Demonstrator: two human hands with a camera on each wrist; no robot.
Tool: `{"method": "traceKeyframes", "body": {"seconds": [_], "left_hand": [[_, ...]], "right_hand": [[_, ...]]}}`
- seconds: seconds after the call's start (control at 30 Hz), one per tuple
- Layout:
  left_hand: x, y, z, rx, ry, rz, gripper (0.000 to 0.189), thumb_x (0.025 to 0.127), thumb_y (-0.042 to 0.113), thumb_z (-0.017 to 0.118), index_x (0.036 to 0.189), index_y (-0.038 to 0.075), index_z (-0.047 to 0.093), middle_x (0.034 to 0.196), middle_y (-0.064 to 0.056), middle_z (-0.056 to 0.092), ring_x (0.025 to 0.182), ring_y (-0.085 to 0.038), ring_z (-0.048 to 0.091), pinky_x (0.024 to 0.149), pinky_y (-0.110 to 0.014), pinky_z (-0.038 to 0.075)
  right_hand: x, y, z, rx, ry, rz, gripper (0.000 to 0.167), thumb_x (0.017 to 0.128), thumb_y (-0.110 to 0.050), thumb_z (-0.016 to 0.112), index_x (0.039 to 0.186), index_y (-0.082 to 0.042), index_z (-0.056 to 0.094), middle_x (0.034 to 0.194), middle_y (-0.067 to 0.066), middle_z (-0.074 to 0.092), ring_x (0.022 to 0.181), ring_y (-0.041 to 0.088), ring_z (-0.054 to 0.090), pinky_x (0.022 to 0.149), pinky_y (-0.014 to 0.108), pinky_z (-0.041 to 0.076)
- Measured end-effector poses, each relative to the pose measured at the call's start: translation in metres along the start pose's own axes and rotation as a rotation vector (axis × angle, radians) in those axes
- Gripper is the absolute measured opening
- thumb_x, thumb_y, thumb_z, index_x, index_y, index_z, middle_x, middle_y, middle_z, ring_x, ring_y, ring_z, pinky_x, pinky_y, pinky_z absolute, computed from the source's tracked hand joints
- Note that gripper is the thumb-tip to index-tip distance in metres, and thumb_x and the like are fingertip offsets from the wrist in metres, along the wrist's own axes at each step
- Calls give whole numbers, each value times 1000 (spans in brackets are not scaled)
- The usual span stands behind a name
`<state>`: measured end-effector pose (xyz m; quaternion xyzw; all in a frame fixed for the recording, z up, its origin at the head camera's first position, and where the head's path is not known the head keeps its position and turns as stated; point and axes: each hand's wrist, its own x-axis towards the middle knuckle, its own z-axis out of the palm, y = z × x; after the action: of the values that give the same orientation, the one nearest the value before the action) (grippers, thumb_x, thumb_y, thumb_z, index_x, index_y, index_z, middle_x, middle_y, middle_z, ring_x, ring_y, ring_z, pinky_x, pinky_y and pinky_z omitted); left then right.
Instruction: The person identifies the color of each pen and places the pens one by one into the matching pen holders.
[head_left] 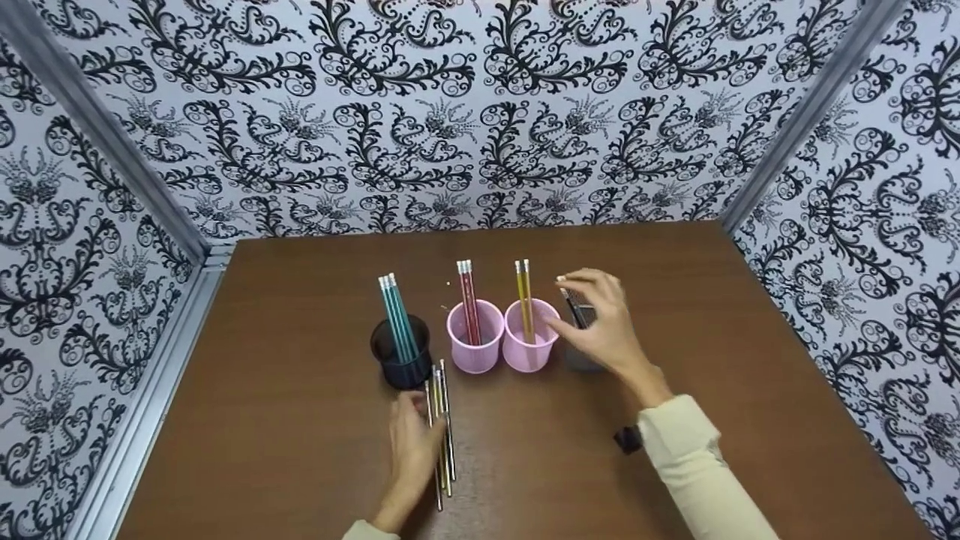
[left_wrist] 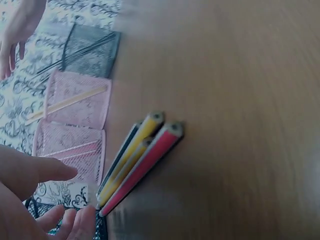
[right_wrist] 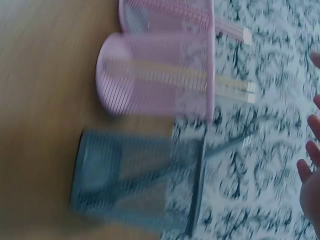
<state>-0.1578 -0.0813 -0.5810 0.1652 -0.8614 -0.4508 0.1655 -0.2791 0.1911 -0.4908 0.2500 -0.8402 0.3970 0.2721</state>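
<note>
My left hand [head_left: 414, 442] is beside a loose bundle of pencils [left_wrist: 140, 162] on the table, its thumb and fingers apart with nothing between them. Red, yellow and dark pencils make up the bundle. Just beyond that hand stands a black mesh cup [head_left: 405, 373] with teal pencils [head_left: 400, 319]. My right hand [head_left: 600, 322] hovers over a dark grey mesh cup [right_wrist: 145, 185] at the right, fingers loosely bent and holding nothing. Black pencils [right_wrist: 225, 146] lean inside this cup. In the head view the right hand partly hides it.
Between the dark cups stand two pink mesh cups, one [head_left: 475, 358] with red pencils [head_left: 469, 300], the other [head_left: 527, 358] with yellow pencils [head_left: 524, 300]. A small black object [head_left: 628, 439] shows beside the right sleeve. Patterned walls [head_left: 480, 150] enclose the brown table [head_left: 300, 450].
</note>
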Motion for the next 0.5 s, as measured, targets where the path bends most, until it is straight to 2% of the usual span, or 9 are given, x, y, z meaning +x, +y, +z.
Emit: {"method": "traceKeyframes", "body": {"seconds": [0.13,0.2,0.27,0.4,0.5], "left_hand": [[0,-2,5,99,-48,17,52,68,5,85,110,0,55,97,-18,58,87,-38,63,78,-52,52],[1,-2,6,126,-50,19,53,68,6,87,109,0,53,95,-18,57,85,-39,62,76,-53,52],[2,-3,7,139,-57,21,51,67,7,88,104,1,53,92,-17,55,81,-39,62,74,-52,52],[6,-1,8,159,-83,28,47,67,11,89,96,2,54,87,-16,55,76,-38,62,71,-51,52],[9,2,12,183,-100,22,47,66,12,90,94,3,53,84,-15,56,75,-38,63,69,-50,53]], "right_hand": [[-12,23,-23,-38,-154,128,81,64,-32,92,135,-9,60,147,17,49,141,43,33,116,65,18],[-19,34,-32,-43,-221,203,93,63,-35,92,143,-12,52,155,17,39,146,45,25,116,70,14],[-26,46,-37,-30,-267,271,101,63,-35,92,149,-15,45,160,17,31,148,44,21,115,72,14],[-43,68,-42,75,-306,396,113,66,-27,92,158,-15,28,163,20,19,150,46,17,115,73,16],[-53,79,-38,217,-306,488,117,70,-16,89,161,-15,15,165,23,14,151,47,13,118,70,12]]}}
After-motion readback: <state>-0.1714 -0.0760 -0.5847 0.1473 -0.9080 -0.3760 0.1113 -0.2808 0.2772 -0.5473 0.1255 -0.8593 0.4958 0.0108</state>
